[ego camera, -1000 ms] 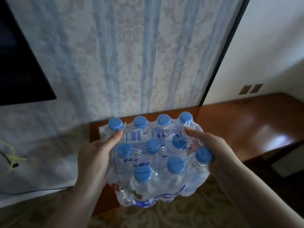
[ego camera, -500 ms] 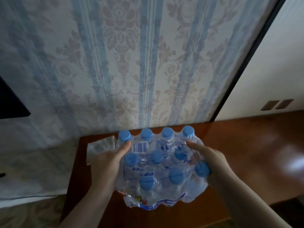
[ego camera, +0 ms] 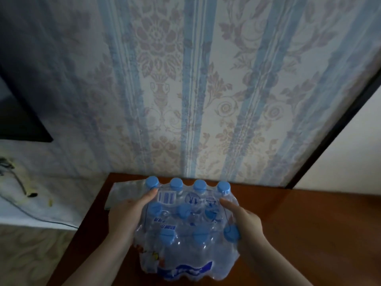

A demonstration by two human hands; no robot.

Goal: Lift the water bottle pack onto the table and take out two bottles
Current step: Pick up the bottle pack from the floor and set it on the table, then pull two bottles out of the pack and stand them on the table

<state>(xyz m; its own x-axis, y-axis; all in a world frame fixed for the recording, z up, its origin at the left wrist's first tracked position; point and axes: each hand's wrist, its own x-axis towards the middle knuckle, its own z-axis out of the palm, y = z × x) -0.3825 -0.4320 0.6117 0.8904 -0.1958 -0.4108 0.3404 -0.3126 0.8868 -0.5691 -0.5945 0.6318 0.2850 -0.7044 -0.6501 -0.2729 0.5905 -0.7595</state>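
Note:
A shrink-wrapped water bottle pack (ego camera: pixel 185 228) with several blue-capped bottles sits low over the reddish-brown wooden table (ego camera: pixel 309 234), near its left end by the wall. My left hand (ego camera: pixel 127 215) grips the pack's left side, thumb on top near the barcode label. My right hand (ego camera: pixel 245 223) grips its right side, fingers over the wrap beside a blue cap. Whether the pack's base touches the tabletop is hidden.
A loose piece of clear plastic wrap (ego camera: pixel 123 190) lies on the table behind my left hand. Striped floral wallpaper rises right behind the table. A dark screen (ego camera: pixel 18 124) hangs at left, with a cable (ego camera: pixel 24 211) on the white ledge below.
The pack and both hands have moved forward and down, from over the table's front edge to above the tabletop near the wall. My grip is unchanged.

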